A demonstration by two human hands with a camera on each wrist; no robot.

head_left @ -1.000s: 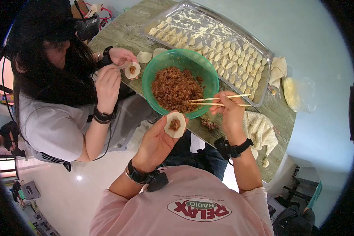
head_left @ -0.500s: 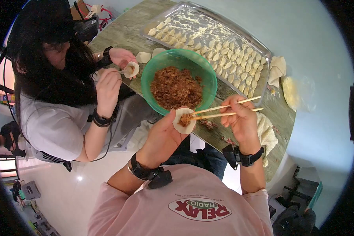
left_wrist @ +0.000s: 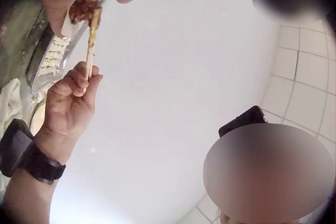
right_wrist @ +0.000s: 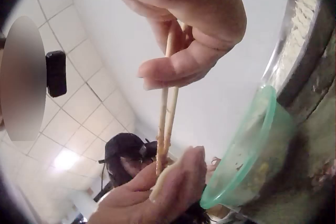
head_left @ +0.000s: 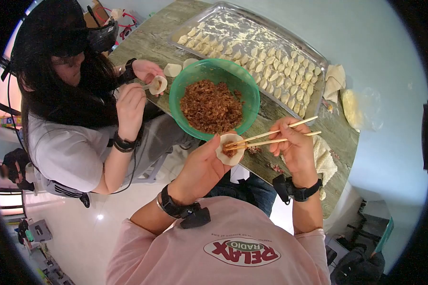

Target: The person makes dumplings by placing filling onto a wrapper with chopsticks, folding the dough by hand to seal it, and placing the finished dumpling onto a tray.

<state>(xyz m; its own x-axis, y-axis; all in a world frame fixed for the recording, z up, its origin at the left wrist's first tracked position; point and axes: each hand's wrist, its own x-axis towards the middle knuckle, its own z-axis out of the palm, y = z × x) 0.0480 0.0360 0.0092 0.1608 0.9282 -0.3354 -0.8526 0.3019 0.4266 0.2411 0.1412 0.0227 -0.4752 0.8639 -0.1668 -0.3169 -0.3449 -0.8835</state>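
With our left hand (head_left: 202, 166) we grip a round dumpling wrapper (head_left: 231, 161) between thumb and fingers, near the close rim of the green bowl (head_left: 174, 102) of minced filling (head_left: 211, 107). Our right hand (head_left: 295, 146), to the right, pinches two chopsticks (head_left: 260, 137), their tips at the filling on the wrapper; on the table's (head_left: 345, 147) far side, dumplings (head_left: 271, 71) lie in a metal tray (head_left: 242, 26).

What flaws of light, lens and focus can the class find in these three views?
Head: black, rounded corners, like a wide lens, and a small glare spot on the floor; left wrist: two soft oval blurs at the right, hiding detail; right wrist: a glaring ceiling light, another oval blur at the left, the chopsticks fairly clear.
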